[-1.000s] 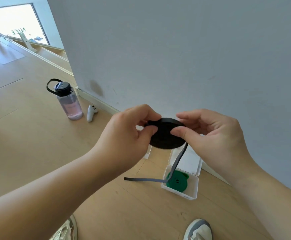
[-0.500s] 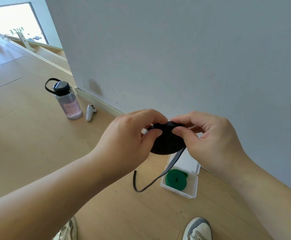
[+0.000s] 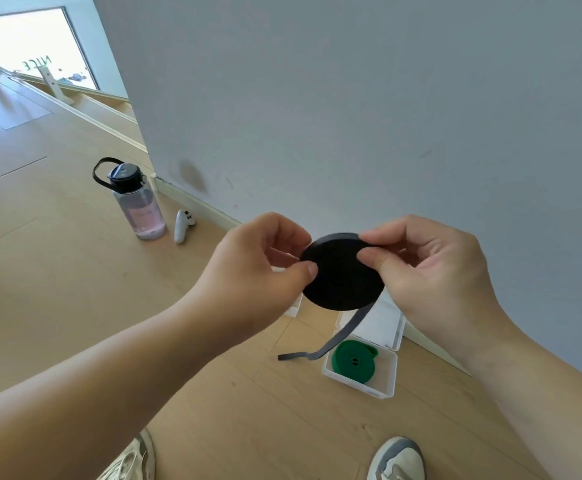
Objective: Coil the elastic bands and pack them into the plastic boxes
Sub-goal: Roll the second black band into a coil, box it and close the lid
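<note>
Pink-tinted water bottle and a white controller sit on the wooden floor well to the left of the black coil, both outside the work. Just left of the coil, the left hand pinches its rim between thumb and curled fingers. The coil, a flat disc of wound elastic band, is held in the air in front of the wall. Its loose tail hangs from the lower edge and bends toward the floor. Directly below the coil lies an open plastic box with a green coil already inside. To the right of the coil, the right hand grips it, thumb pressed on the face and fingers curled behind the rim.

To finish the winding well, I judge the left hand should turn the disc while the right thumb holds the face flat, so the layers do not slide out sideways. Feed the tail in untwisted under light tension, then pin its end before lowering the coil into a box.
</note>
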